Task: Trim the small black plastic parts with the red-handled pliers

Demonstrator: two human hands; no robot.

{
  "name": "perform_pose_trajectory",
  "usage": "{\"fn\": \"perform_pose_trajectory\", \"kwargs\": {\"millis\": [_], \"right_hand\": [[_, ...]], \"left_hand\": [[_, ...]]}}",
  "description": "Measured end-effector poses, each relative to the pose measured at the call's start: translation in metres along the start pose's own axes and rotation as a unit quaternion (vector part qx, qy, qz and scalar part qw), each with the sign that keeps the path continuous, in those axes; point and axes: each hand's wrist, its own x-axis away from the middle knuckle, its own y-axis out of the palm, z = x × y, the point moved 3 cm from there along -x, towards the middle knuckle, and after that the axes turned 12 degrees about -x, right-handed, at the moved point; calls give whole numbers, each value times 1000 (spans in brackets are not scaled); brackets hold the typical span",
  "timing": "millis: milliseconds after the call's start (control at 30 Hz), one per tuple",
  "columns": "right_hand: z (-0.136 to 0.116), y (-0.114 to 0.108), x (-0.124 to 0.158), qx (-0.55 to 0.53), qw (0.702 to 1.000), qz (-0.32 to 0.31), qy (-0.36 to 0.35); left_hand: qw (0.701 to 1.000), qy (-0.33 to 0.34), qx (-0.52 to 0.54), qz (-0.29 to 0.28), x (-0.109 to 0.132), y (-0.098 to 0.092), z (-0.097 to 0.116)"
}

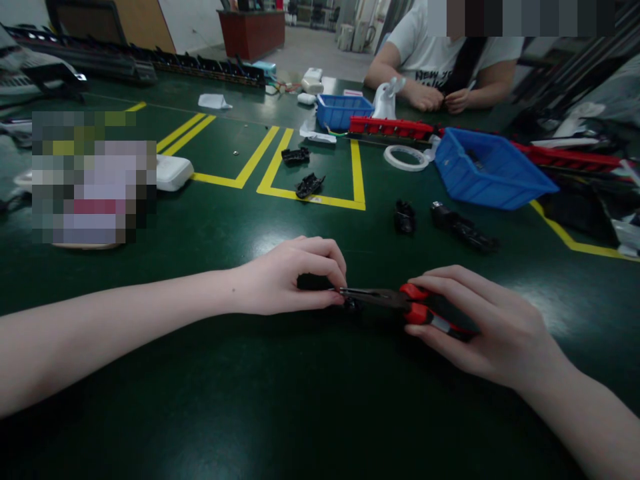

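Observation:
My right hand [493,327] grips a pair of needle-nose pliers [383,297] with red and black handles. Their long dark jaws point left and reach the fingertips of my left hand [295,277]. Thumb and index finger of that left hand are pinched at the jaw tips; what they hold is too small to name. A small dark part [353,305] shows just under the jaws, partly hidden. Beyond the hands lie a black moulded part [404,217] and a longer black piece [463,227].
Two black parts, one of them here [309,185], lie in a yellow-taped area. Behind stand a blue bin [495,173], a smaller blue bin [344,112], a tape roll [406,158] and a red rail [390,127]. A white case [173,173] lies left. Another person [450,73] sits across.

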Motion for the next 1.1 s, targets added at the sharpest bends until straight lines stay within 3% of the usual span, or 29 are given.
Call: {"fn": "perform_pose_trajectory", "kwargs": {"millis": [500, 1100], "right_hand": [[0, -1, -2, -44, 998, -40, 19], [2, 1, 0, -30, 998, -52, 17]], "left_hand": [[995, 42, 4, -85, 3, -2, -15], [997, 27, -34, -69, 3, 2, -12]]}}
